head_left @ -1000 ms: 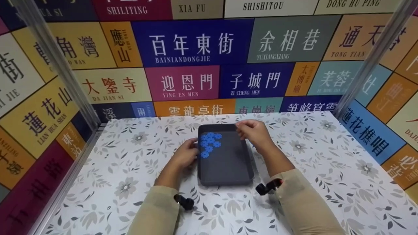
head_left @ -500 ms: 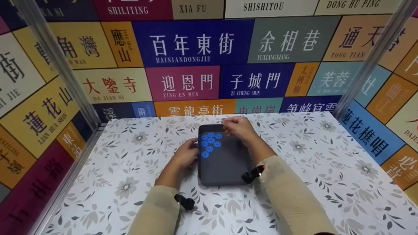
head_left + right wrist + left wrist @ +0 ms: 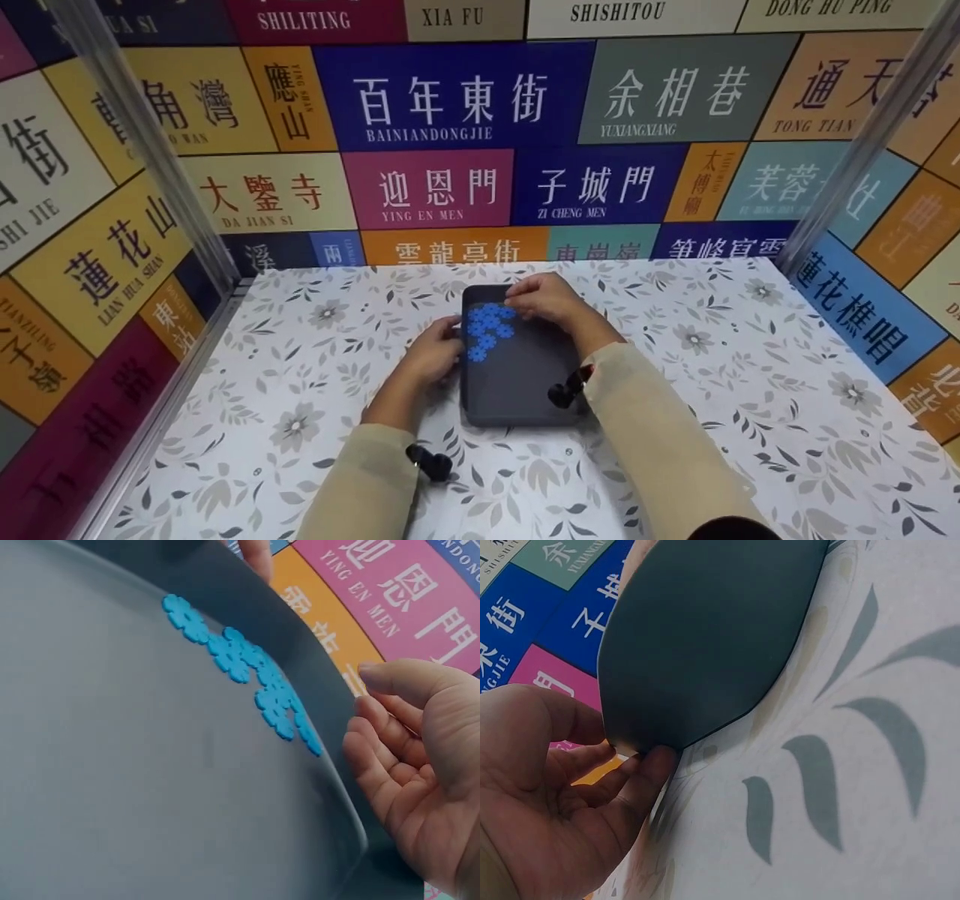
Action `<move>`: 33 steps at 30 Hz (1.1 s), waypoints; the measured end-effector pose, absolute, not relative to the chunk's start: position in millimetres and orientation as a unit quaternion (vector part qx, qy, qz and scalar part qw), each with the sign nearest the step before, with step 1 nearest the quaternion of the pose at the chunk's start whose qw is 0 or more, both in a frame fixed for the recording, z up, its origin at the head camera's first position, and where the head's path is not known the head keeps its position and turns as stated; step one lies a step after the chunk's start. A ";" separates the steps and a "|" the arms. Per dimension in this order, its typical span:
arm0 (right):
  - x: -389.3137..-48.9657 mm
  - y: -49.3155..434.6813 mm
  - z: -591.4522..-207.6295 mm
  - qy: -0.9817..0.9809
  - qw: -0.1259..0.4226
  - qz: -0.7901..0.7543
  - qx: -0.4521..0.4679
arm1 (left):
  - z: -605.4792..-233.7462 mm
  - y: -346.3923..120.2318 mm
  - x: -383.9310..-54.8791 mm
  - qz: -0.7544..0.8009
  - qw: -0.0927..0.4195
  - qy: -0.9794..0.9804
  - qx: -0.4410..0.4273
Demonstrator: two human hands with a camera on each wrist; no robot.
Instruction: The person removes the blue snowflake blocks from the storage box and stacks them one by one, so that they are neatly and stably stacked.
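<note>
Within 1 second, the right hand (image 3: 547,298) had shifted left over the tray (image 3: 517,394), nearer the blue flower pieces (image 3: 480,328) inside; I judged them reachable. Its fingers (image 3: 367,761) curled loosely, seemingly empty; the left hand (image 3: 433,351) pinched the tray's left side.

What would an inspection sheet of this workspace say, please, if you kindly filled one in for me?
Surface: white tabletop with a grey floral and leaf print.
Job's things: dark grey tray on the tabletop; blue flower-shaped pieces bunched in its far left part.
Clutter: a dark rounded shape at the head view's bottom edge, too cut off to identify.
Left hand: holds the tray's left edge.
Right hand: fingers bent, at the tray's far end; no held piece can be made out.
Cables: nothing seen.
Surroundings: colourful sign-printed walls.
</note>
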State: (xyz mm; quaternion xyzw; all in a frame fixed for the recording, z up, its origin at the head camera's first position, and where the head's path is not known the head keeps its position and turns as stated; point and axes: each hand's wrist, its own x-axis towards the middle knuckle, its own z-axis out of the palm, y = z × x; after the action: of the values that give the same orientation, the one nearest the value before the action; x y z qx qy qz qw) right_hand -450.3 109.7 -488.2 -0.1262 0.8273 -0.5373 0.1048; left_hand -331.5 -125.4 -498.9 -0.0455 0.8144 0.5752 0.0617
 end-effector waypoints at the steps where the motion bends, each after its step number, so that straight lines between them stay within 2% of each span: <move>1: -450.8 109.4 -489.3 0.835 0.100 -0.525 -0.132 | -498.2 -125.3 -331.3 0.575 0.060 0.815 -0.042; 8: -447.5 106.9 -491.6 0.869 0.076 -0.467 -0.147 | -495.6 -125.1 -330.9 0.572 0.060 0.817 -0.039; 22: -447.0 113.9 -497.8 0.903 0.118 -0.364 -0.198 | -497.5 -124.5 -332.4 0.561 0.061 0.824 -0.044; 33: -449.3 112.3 -499.3 0.917 0.118 -0.304 -0.229 | -498.8 -125.4 -330.9 0.578 0.058 0.813 -0.031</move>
State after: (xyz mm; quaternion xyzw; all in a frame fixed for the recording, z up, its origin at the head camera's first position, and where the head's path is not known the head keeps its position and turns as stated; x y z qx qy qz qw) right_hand -449.3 112.3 -499.3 -0.2291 0.9172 -0.3041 0.1178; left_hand -330.9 -125.4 -498.8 -0.0311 0.8132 0.5782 0.0582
